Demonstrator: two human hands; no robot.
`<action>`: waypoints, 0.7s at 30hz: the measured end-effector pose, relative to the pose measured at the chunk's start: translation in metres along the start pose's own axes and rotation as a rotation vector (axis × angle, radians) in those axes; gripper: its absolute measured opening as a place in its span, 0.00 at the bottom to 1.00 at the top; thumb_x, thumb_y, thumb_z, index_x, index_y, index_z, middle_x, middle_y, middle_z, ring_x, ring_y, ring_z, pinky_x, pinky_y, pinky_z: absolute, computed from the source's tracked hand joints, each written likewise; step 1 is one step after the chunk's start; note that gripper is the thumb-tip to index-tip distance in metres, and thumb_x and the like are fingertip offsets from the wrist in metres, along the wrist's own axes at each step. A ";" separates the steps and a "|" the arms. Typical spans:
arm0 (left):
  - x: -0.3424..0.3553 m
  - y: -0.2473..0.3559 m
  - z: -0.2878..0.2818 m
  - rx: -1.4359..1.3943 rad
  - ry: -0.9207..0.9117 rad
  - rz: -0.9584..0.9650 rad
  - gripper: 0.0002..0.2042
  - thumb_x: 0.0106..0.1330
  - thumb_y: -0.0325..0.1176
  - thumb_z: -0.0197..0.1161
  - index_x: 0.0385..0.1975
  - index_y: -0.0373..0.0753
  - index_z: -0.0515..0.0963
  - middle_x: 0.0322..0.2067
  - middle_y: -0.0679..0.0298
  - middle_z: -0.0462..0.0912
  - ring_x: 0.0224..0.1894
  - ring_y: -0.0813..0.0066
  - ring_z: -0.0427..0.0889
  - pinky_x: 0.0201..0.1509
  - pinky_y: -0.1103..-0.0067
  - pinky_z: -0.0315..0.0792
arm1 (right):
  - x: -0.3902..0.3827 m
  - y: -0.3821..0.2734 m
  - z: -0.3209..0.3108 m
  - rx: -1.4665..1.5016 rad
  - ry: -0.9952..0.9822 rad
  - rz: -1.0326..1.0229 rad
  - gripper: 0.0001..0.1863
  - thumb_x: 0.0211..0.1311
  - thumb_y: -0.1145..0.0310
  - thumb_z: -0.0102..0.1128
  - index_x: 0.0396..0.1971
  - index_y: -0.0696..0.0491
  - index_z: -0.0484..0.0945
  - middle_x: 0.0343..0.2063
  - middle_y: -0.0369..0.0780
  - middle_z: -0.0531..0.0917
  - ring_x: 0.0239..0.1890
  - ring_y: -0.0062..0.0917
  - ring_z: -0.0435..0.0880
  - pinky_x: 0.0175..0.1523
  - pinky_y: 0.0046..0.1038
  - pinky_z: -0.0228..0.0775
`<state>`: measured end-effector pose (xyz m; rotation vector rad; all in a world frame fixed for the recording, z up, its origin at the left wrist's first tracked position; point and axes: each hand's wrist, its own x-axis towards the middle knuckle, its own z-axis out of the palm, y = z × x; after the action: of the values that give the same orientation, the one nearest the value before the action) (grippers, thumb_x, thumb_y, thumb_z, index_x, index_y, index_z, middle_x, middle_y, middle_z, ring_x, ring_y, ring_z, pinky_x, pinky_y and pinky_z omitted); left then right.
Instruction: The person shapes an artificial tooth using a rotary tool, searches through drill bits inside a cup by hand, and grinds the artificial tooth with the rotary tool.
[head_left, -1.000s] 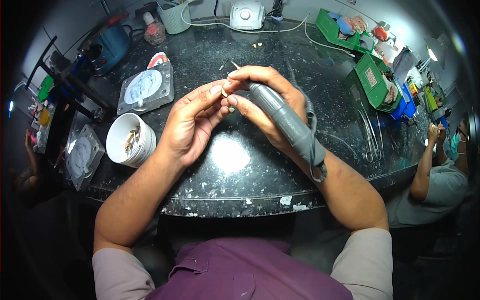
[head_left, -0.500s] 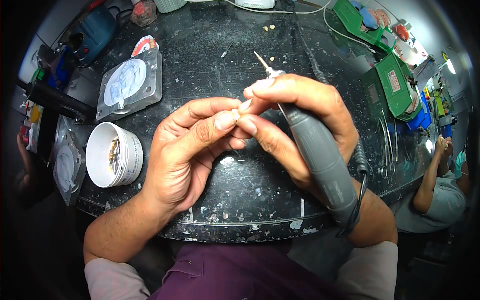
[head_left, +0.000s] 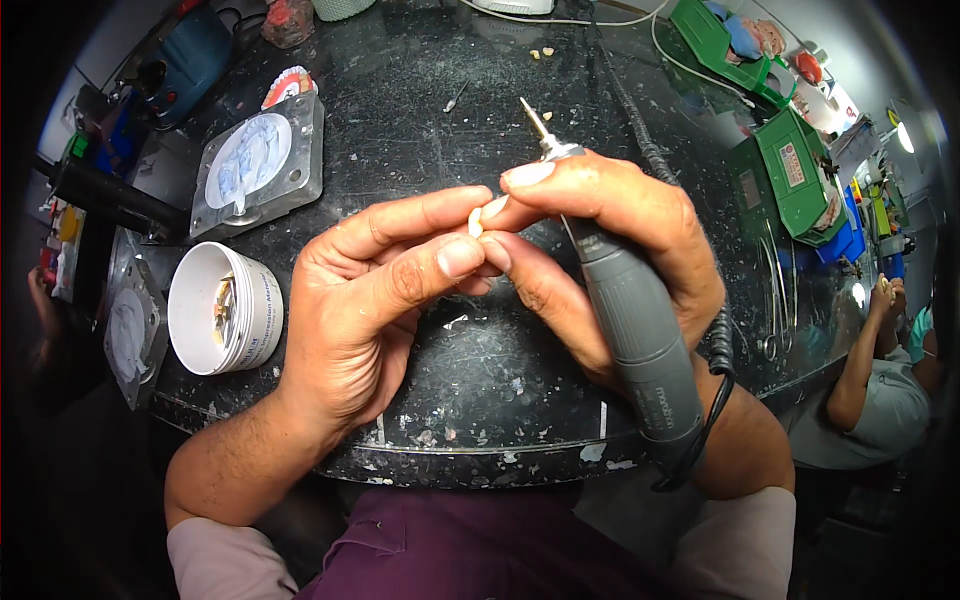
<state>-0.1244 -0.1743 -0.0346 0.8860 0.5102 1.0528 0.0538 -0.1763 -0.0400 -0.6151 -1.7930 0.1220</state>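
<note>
A small tooth-coloured dental piece (head_left: 476, 221) is pinched between the thumb and index finger of my left hand (head_left: 385, 275). Fingertips of my right hand (head_left: 610, 240) meet it from the other side, so part of it is hidden. My right hand also grips a grey rotary handpiece (head_left: 640, 330), whose body lies across the palm. A slim bur (head_left: 535, 117) sticks out beyond the index finger, pointing away from me and slightly left, apart from the dental piece. The handpiece's black cord loops by my right wrist.
At left stand a white tub (head_left: 225, 310) with metal bits and a metal flask (head_left: 255, 165) filled with plaster. Several small tooth-coloured bits (head_left: 547, 52) lie at the back. Scissor-like tools (head_left: 772, 290) and green bins (head_left: 785, 175) are at right. Beyond them sits another person (head_left: 870, 400).
My left index finger has lifted a little, and the dental piece shows a different side between the fingertips. The handpiece has shifted slightly, its bur moving a bit to the right.
</note>
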 end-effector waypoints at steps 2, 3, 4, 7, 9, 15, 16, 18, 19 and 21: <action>0.001 -0.001 -0.001 0.058 0.007 0.015 0.12 0.62 0.26 0.58 0.44 0.29 0.75 0.37 0.54 0.81 0.36 0.74 0.81 0.43 0.82 0.76 | -0.001 0.000 0.000 0.009 0.012 0.007 0.23 0.43 0.88 0.64 0.43 0.59 0.71 0.30 0.42 0.81 0.34 0.26 0.83 0.49 0.29 0.71; 0.003 -0.001 -0.005 0.019 -0.032 0.011 0.12 0.62 0.26 0.59 0.44 0.29 0.75 0.37 0.54 0.81 0.37 0.74 0.81 0.43 0.82 0.76 | -0.001 -0.001 -0.001 0.007 0.004 0.019 0.21 0.46 0.84 0.64 0.43 0.59 0.71 0.30 0.42 0.81 0.34 0.27 0.83 0.50 0.31 0.70; 0.003 -0.001 -0.007 -0.019 -0.070 0.009 0.12 0.61 0.26 0.59 0.44 0.29 0.75 0.37 0.54 0.81 0.37 0.73 0.82 0.42 0.82 0.76 | -0.001 -0.002 -0.001 0.006 -0.004 0.030 0.20 0.48 0.81 0.64 0.43 0.60 0.71 0.30 0.42 0.81 0.35 0.28 0.83 0.51 0.32 0.70; 0.002 0.002 -0.004 -0.143 -0.002 -0.036 0.12 0.61 0.26 0.60 0.44 0.29 0.75 0.37 0.53 0.81 0.38 0.72 0.82 0.42 0.81 0.76 | 0.004 -0.011 -0.009 0.083 -0.040 0.049 0.18 0.53 0.72 0.63 0.43 0.60 0.71 0.34 0.43 0.80 0.40 0.32 0.82 0.54 0.37 0.68; 0.001 0.004 -0.004 -0.155 -0.010 -0.038 0.12 0.61 0.26 0.60 0.44 0.30 0.75 0.36 0.53 0.81 0.38 0.72 0.82 0.42 0.81 0.76 | 0.011 -0.021 -0.022 0.056 -0.120 0.073 0.18 0.54 0.68 0.61 0.44 0.60 0.71 0.37 0.45 0.79 0.42 0.33 0.81 0.56 0.40 0.66; 0.002 0.003 -0.006 -0.269 -0.113 -0.022 0.12 0.61 0.24 0.58 0.45 0.31 0.74 0.36 0.54 0.81 0.37 0.71 0.82 0.40 0.81 0.76 | 0.005 -0.019 -0.011 0.255 -0.123 0.128 0.17 0.57 0.70 0.59 0.42 0.59 0.65 0.36 0.50 0.77 0.46 0.38 0.79 0.50 0.35 0.74; 0.003 0.003 -0.008 -0.266 -0.111 -0.018 0.12 0.61 0.24 0.58 0.45 0.31 0.74 0.36 0.54 0.81 0.37 0.71 0.82 0.40 0.81 0.76 | 0.005 -0.020 -0.010 0.259 -0.123 0.124 0.17 0.57 0.70 0.59 0.42 0.59 0.65 0.36 0.50 0.77 0.46 0.38 0.79 0.50 0.35 0.74; 0.003 0.002 -0.011 -0.279 -0.116 -0.015 0.11 0.61 0.24 0.58 0.44 0.31 0.74 0.35 0.55 0.81 0.37 0.71 0.82 0.40 0.81 0.76 | 0.002 -0.024 -0.008 0.220 -0.093 0.151 0.15 0.58 0.69 0.58 0.40 0.59 0.65 0.35 0.50 0.77 0.45 0.40 0.80 0.49 0.35 0.75; 0.004 0.002 -0.011 -0.288 -0.140 -0.008 0.11 0.60 0.24 0.59 0.42 0.31 0.75 0.35 0.54 0.81 0.37 0.71 0.82 0.41 0.81 0.76 | 0.003 -0.026 -0.009 0.192 -0.097 0.155 0.15 0.59 0.68 0.58 0.40 0.59 0.65 0.34 0.48 0.77 0.45 0.40 0.80 0.48 0.35 0.76; 0.003 0.004 -0.009 -0.293 -0.128 -0.025 0.10 0.60 0.24 0.59 0.42 0.31 0.75 0.35 0.54 0.81 0.37 0.71 0.82 0.40 0.80 0.76 | 0.002 -0.024 -0.007 0.216 -0.090 0.147 0.15 0.59 0.68 0.58 0.40 0.59 0.65 0.33 0.48 0.76 0.45 0.40 0.80 0.48 0.35 0.76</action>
<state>-0.1323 -0.1673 -0.0360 0.6799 0.2507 1.0107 0.0517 -0.1968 -0.0266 -0.5927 -1.7902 0.4438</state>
